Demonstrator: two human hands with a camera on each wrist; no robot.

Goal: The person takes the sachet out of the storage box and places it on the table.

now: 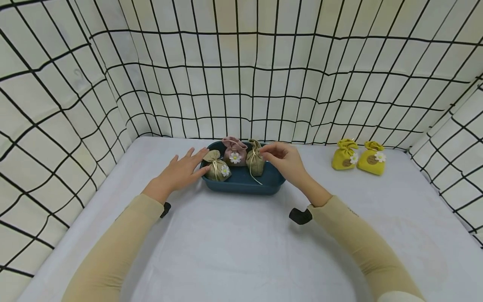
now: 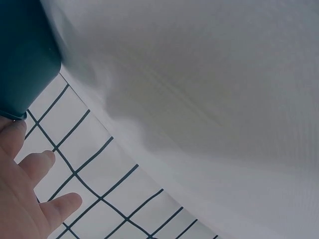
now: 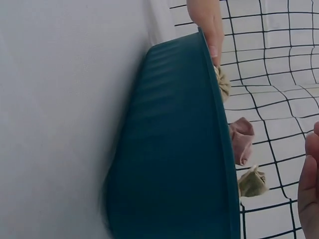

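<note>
Right hand (image 1: 284, 160): at 3 o'clock of the tray, its fingertips pinch the gathered neck of the olive sachet (image 1: 255, 161), thumb and forefinger closed narrowly on the tied top; gripping there probably gives a handle without squashing the filled body.
Olive sachet: stands upright inside the tray at its 2 o'clock corner, ribbon trailing down over the near wall.
Left hand (image 1: 184, 170): fingers straight and spread, holding nothing, resting against the tray's 9 o'clock end, seemingly to steady it.
Blue tray (image 1: 241, 185): sits on the white table (image 1: 241, 251) near the far edge.
Tan sachet (image 1: 217, 166): in the tray at 9 o'clock, just beside the left fingertips, daisy facing the camera.
Pink sachet (image 1: 234, 151): at 12 o'clock in the tray, between the other two.
Yellow sachets (image 1: 358, 157): a pair standing side by side, well apart at 3 o'clock of the tray.
Backdrop: grid-patterned cloth (image 1: 241, 84) walls the table.
</note>
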